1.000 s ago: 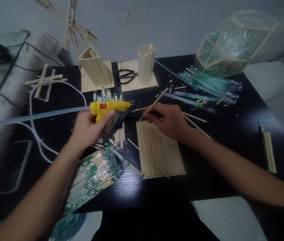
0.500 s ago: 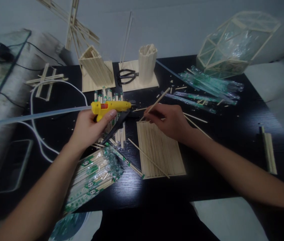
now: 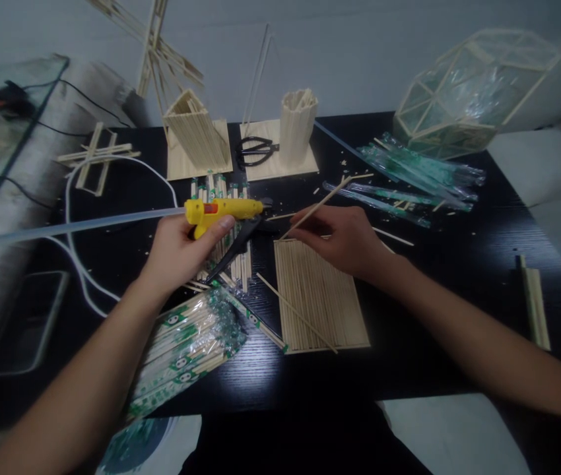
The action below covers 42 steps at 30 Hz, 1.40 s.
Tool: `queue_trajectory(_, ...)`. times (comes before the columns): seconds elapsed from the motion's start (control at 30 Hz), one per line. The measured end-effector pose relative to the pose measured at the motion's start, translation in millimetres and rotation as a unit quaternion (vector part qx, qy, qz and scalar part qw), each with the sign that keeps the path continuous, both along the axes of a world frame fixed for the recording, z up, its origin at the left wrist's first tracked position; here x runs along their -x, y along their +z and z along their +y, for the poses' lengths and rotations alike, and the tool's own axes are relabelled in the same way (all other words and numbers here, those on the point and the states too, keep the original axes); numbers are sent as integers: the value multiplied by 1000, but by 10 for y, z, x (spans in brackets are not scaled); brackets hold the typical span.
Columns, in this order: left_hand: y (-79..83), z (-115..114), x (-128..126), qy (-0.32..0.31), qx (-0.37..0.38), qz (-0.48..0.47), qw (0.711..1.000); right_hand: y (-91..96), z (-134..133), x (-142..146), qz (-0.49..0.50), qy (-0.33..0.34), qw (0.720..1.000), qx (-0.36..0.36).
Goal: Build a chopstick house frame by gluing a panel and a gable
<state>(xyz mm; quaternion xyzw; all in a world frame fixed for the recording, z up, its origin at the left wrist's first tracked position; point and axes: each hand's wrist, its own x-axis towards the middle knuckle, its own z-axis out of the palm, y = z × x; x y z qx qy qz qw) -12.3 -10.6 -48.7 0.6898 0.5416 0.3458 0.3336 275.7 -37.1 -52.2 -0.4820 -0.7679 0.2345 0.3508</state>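
My left hand is wrapped round a yellow hot glue gun, its nozzle pointing right and a long translucent glue stick running out of its back. Between the thumb and fingers of my right hand is a thin wooden chopstick, tilted up to the right. Below that hand lies a flat panel of chopsticks set side by side. One loose chopstick rests diagonally across the panel. Black-handled pliers lie beneath the glue gun, partly hidden by it.
Wrapped chopsticks lie at front left, with green wrappers at back right. Two chopstick towers, one slanted and one upright, stand at the back near black scissors. A white cord loops at left.
The chopstick in my right hand has shifted slightly and leans lower to the right. My left hand still holds the glue gun. The whole view has moved a little.
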Motion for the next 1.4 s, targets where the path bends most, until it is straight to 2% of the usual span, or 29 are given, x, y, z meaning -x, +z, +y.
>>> queue_trajectory(0.3,37,4,-34,-5,-9,10,1000,5,-23,43,-7,19,1000,4)
queue_trajectory(0.67,23,-9,-20,1,-9,9,1000,-288,-22,203,17,39,999,-22)
queue_trajectory(0.87,52,-11,-35,-25,-9,5,1000,-295,-33,205,25,39,998,-41)
queue_trajectory(1.4,-10,16,-21,-7,-15,31,999,-364,-25,210,21,33,997,-68)
